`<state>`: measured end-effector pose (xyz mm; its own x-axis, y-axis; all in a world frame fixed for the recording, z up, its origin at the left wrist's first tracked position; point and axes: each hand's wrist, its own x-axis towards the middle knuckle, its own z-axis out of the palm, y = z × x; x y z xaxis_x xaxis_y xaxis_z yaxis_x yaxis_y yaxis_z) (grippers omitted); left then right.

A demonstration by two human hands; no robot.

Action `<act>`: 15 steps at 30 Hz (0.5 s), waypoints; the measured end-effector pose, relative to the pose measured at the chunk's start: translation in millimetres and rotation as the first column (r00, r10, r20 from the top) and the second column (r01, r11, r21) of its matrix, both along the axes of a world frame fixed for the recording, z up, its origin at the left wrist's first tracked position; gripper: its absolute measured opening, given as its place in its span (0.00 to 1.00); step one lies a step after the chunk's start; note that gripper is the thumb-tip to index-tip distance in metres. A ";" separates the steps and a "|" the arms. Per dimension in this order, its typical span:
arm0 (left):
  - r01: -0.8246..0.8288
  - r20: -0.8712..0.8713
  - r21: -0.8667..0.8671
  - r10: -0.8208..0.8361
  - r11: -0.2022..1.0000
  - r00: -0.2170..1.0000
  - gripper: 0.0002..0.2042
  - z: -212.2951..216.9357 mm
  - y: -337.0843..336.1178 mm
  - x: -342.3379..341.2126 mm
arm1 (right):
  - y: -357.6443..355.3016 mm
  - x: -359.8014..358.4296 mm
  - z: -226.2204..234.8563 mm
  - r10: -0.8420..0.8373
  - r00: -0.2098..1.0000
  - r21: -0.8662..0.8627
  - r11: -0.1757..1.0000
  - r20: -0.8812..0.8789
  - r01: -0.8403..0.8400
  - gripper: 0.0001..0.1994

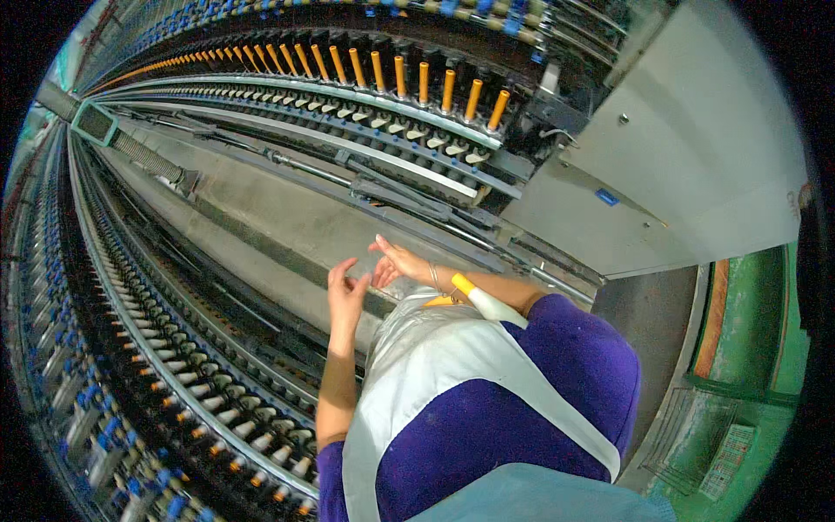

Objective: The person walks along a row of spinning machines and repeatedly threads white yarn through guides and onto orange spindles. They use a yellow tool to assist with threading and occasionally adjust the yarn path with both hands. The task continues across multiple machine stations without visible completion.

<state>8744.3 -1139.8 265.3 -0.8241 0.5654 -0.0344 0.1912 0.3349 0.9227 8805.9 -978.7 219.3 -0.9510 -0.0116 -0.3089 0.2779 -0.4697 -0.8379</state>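
Note:
My left hand point(347, 292) is raised in front of my chest with its fingers spread and nothing visible in it. My right hand point(396, 261) is just beyond it, palm turned toward the left hand, fingers apart, a thin bracelet on the wrist. The fingertips of the two hands nearly meet; any thread between them is too fine to see. A white bobbin with a yellow tip point(481, 299) sticks out of the pocket of my grey apron point(435, 365), close under my right forearm.
I stand in a narrow aisle with a grey floor point(261, 217) between two long spinning frames. The far frame carries a row of orange tubes point(400, 76); the near frame point(174, 348) runs along my left. A grey metal cabinet point(687, 148) stands on the right.

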 end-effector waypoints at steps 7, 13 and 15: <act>0.208 -0.185 0.206 -0.170 0.956 0.968 0.05 -61.6 23.3 -149.1 | -26.9 -159.1 -25.4 -0.341 0.895 -0.014 0.933 0.288 0.360 0.37; 0.228 0.689 0.163 -0.276 0.960 0.670 0.07 -54.8 -30.3 -350.2 | -15.0 -350.3 -39.5 0.218 0.959 0.382 0.883 0.184 -0.274 0.23; 0.122 0.689 0.070 -0.136 0.990 0.712 0.08 -36.4 -56.9 -407.4 | -32.6 -421.0 -25.0 0.349 0.929 0.436 0.822 0.125 -0.367 0.20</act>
<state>8336.9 -1196.7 228.9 -0.4938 0.6709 -0.5532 -0.4612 0.3373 0.8207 8385.0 -1011.3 194.3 -0.8943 -0.2019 -0.3994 0.3895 0.0885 -0.9168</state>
